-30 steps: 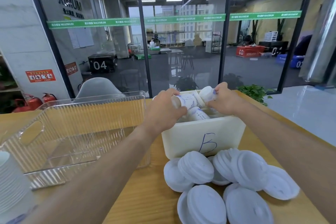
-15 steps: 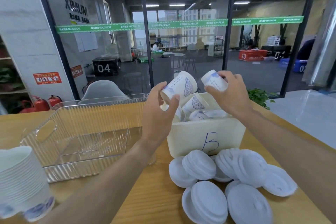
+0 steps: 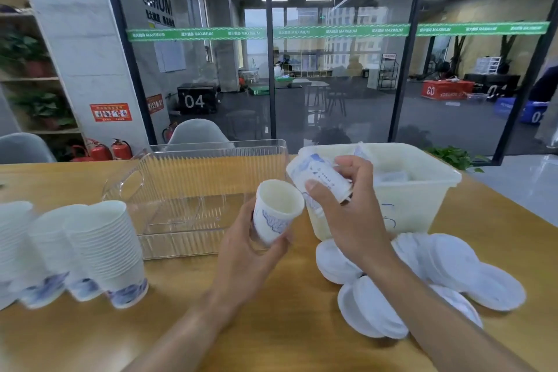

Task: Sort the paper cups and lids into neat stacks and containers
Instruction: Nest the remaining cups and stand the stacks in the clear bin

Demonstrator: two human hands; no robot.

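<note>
White paper, printed with a blue pattern, was gripped in both hands: an upright cup, mouth up, was held around its lower wall by the left hand, while a second cup, tipped on its side with its base pointing toward the first, was clasped by the curled fingers of the right hand. The two cups were nearly touching, just in front of the white bin, and the tilted one was judged to be about to be nested into the upright one. More loose cups could be made out inside the white bin, though blurred. Just in front of that bin, loose white lids were spread in an overlapping heap on the wooden table, none of them stacked. To the left of the bin, touching or nearly so, a clear ribbed container stood with nothing visible in it. Well to the left of the bin, tall stacks of nested cups had been built. The cup sorting was therefore judged well underway, whereas the lids and the filling of the clear container appeared not yet begun.
</note>
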